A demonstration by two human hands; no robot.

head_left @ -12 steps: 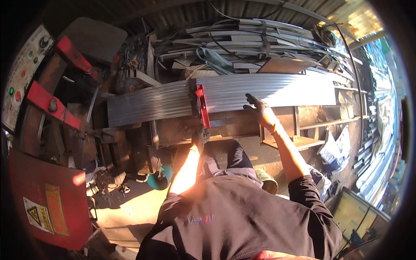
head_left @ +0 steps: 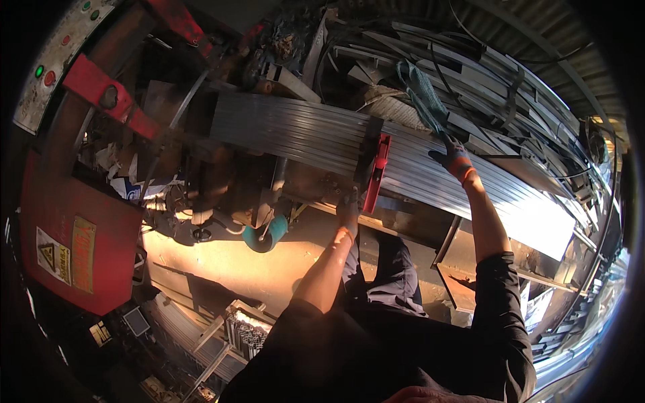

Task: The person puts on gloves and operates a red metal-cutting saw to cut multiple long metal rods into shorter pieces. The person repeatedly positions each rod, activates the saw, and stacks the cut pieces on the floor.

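Note:
A long bundle of silvery ribbed metal profiles (head_left: 295,131) lies across a machine bed, crossed by a red clamp bar (head_left: 378,171). My left hand (head_left: 348,209), in a dark glove with an orange cuff, sits at the bed's edge just below the clamp's lower end; its grip is hidden. My right hand (head_left: 453,158), gloved the same way, rests on top of the bundle to the right of the clamp. Its fingers are closed on the lower end of a teal cloth (head_left: 420,91) that trails up and away from it.
A red machine housing (head_left: 64,228) with a yellow warning label stands at the left, a control panel with buttons (head_left: 47,70) above it. More metal profiles are stacked behind the bundle (head_left: 497,87). Short cut pieces sit in a rack (head_left: 245,332) near my legs. A teal wheel (head_left: 265,235) hangs under the bed.
The view has tilted and swung. My right hand has shifted right along the bundle and now has the teal cloth, which earlier lay on the stack behind. The left hand stays by the clamp.

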